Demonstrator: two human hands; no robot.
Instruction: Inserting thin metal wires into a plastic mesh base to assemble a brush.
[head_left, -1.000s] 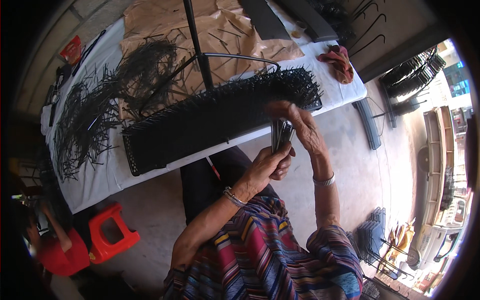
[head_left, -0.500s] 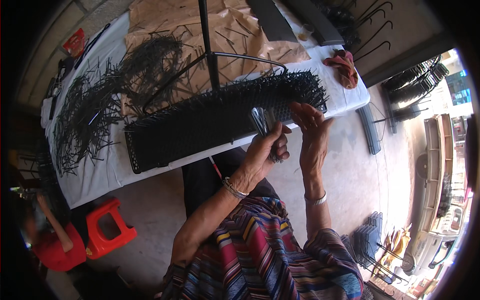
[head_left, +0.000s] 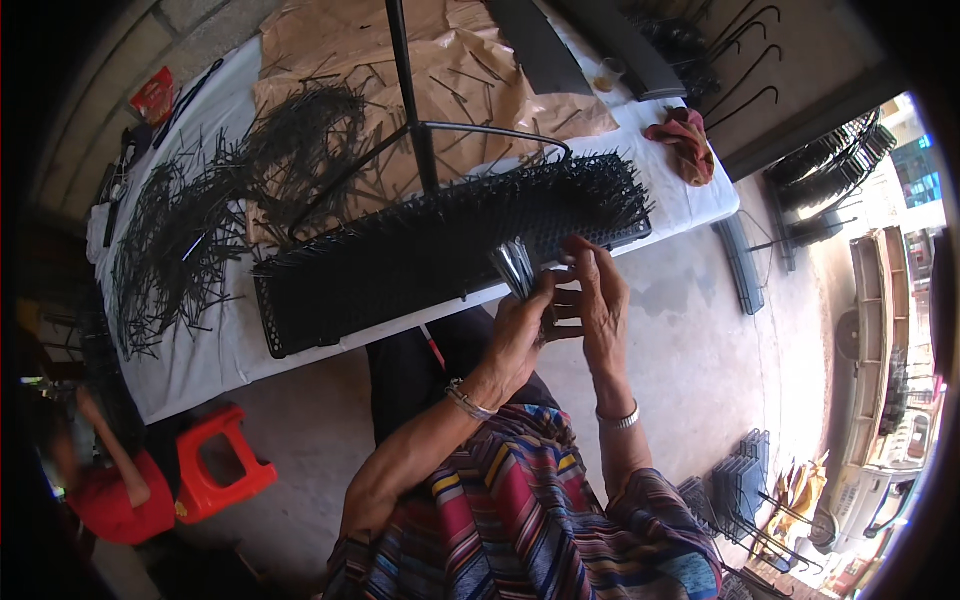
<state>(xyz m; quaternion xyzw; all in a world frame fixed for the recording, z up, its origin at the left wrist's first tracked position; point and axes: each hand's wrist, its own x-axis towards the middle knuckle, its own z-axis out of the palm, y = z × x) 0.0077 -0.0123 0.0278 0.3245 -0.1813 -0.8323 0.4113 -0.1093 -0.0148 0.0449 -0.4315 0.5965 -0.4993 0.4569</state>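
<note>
Two bare hands meet over the near edge of the tabletop (head_left: pixel 200 372), right of that edge's middle. The left hand (head_left: pixel 520 328) is closed around one bundle of thin rods (head_left: pixel 514 266), too many and too tightly packed to count. The bundle's free end points up and away, leaning toward the tabletop's far left; its long axis slants back down into the fist. The rods look slim, straight and dark grey, with bright metallic glints, their tips fanning slightly. The right hand (head_left: pixel 603 305) has its fingers bent and spread just beside the left; whether it pinches anything cannot be told. Each wrist wears a band.

Beyond the bundle, one long black perforated rack (head_left: pixel 340 292) lies along the near edge, short dark pins bristling thickly on its far side. One black post (head_left: pixel 424 160) with two curved side arms rises behind it. Toward the tabletop's left edge, uncounted black sticks (head_left: pixel 180 250) lie heaped, spilling onto brown paper (head_left: pixel 460 80). One reddish cloth (head_left: pixel 684 146) sits near the right corner, and one small cup (head_left: pixel 606 76) stands toward the far right. One red stool (head_left: pixel 222 465) is below the near left corner.
</note>
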